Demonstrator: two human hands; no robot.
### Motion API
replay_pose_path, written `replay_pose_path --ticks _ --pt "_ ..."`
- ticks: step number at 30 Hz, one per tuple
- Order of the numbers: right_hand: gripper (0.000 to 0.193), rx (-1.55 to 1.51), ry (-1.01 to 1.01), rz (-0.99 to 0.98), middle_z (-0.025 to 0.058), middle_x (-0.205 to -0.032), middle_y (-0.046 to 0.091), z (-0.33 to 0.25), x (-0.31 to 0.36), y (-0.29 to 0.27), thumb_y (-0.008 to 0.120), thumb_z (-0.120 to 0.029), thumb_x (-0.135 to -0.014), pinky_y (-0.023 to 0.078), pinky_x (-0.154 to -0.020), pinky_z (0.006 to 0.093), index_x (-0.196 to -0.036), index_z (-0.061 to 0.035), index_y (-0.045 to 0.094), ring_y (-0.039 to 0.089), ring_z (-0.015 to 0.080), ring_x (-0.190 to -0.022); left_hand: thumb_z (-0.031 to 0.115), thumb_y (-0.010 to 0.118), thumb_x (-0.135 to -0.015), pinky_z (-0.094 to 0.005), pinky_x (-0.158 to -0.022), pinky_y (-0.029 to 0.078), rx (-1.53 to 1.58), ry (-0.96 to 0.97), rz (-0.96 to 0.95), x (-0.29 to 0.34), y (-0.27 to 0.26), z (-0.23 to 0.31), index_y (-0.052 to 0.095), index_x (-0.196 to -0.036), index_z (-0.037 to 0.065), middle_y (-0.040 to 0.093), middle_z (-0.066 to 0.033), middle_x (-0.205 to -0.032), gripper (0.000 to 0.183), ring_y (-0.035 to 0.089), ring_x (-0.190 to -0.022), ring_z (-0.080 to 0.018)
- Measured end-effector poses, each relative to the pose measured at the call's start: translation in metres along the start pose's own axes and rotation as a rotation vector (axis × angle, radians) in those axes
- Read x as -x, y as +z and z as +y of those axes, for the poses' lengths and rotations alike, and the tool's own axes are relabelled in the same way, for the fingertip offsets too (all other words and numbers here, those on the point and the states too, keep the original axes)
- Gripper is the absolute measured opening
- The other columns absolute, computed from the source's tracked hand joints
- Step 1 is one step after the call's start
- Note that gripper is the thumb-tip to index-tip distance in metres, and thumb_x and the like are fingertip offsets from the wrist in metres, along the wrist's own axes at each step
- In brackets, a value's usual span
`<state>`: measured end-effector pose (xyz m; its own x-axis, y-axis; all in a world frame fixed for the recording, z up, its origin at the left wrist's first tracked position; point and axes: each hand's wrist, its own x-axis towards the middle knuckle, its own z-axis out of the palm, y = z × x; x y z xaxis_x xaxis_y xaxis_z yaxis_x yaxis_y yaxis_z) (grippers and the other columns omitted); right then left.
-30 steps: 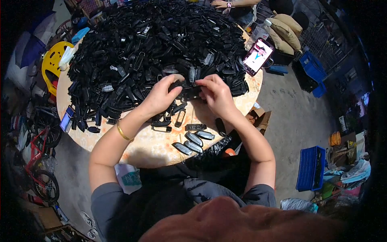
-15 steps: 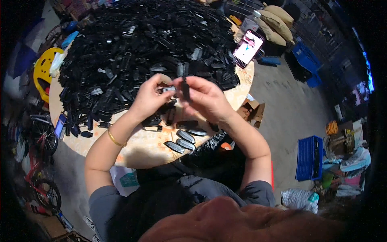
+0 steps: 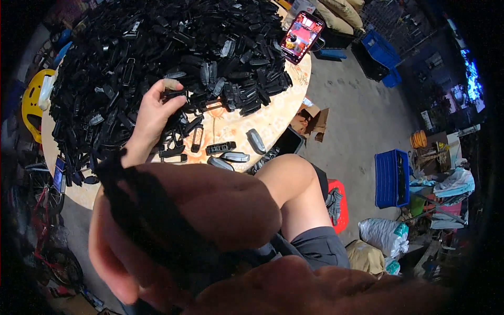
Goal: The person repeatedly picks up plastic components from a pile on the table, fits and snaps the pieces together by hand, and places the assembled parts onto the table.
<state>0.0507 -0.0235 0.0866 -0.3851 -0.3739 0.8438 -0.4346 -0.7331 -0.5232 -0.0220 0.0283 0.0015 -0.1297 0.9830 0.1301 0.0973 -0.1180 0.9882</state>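
Left hand (image 3: 149, 118) at near edge of big heap of black plastic casings (image 3: 157, 52) on round desk (image 3: 236, 126), fingers (image 3: 169, 84) curled to narrow gap, can't tell if anything's gripped; right arm (image 3: 294, 194) folded up close to lens, mostly blur, can't tell what its fingers do; few grey-topped casings (image 3: 235, 157) near desk rim, lit phone (image 3: 303, 38) right of heap

Grey floor (image 3: 362, 118) in dim light

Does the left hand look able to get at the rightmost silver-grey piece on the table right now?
Likely yes: the silver-grey piece lies uncovered, and only low black parts and bare tabletop seem to separate it from the left hand.
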Motion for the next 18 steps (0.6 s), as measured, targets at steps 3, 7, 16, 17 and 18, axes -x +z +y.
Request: replay_pose_path --ticks 3,7,16,17,18 --pt "0.033 -0.381 -0.166 0.623 0.0137 -0.113 0.057 0.015 -0.002 0.081 0.042 -0.020 -0.093 0.048 -0.086 0.0314 -0.117 0.0024 0.048 0.057 0.0213 -0.102 0.001 0.063 -0.076 -0.0176 -0.064 0.038 0.038 -0.053 0.073 0.018 -0.027 0.002 0.056 -0.099 0.002 0.055 0.0017 -0.087 0.025 0.047 -0.071 -0.0038" --pt "0.047 -0.207 -0.767 0.463 0.0206 -0.115 0.053 0.052 -0.017 0.063 0.053 -0.032 -0.087 0.048 -0.087 0.0383 -0.121 0.0000 0.046 0.056 0.0294 -0.104 0.000 0.064 -0.075 -0.0176 -0.061 0.038 0.116 -0.057 0.040 0.007 -0.009 -0.003 0.055 -0.103 0.001 0.054 0.0016 -0.085 0.029 0.046 -0.068 -0.0040" --pt "0.027 -0.174 0.140 0.950 0.0155 -0.086 0.058 -0.051 0.003 0.114 0.049 -0.025 -0.089 0.042 -0.067 0.0296 -0.088 0.0016 0.049 0.056 0.0223 -0.075 -0.003 0.065 -0.075 -0.0189 -0.064 0.044 0.255 -0.109 0.088 0.011 -0.008 0.004 0.051 -0.107 0.001 0.056 -0.0021 -0.084 0.036 0.051 -0.069 -0.0071" --pt "0.027 -0.143 0.085 0.964 0.0154 -0.085 0.058 -0.037 0.010 0.113 0.050 -0.025 -0.088 0.042 -0.067 0.0295 -0.089 0.0021 0.049 0.056 0.0221 -0.075 -0.003 0.065 -0.076 -0.0190 -0.065 0.045 0.299 -0.107 0.089 0.011 -0.007 0.005 0.050 -0.107 0.001 0.056 -0.0024 -0.084 0.035 0.053 -0.069 -0.0075" --pt "0.028 -0.111 0.030 0.976 0.0153 -0.084 0.059 -0.031 0.010 0.110 0.051 -0.025 -0.087 0.042 -0.066 0.0294 -0.091 0.0027 0.048 0.056 0.0219 -0.076 -0.003 0.065 -0.076 -0.0190 -0.065 0.045 0.299 -0.106 0.089 0.010 -0.006 0.005 0.050 -0.107 0.001 0.056 -0.0024 -0.084 0.035 0.053 -0.069 -0.0075"
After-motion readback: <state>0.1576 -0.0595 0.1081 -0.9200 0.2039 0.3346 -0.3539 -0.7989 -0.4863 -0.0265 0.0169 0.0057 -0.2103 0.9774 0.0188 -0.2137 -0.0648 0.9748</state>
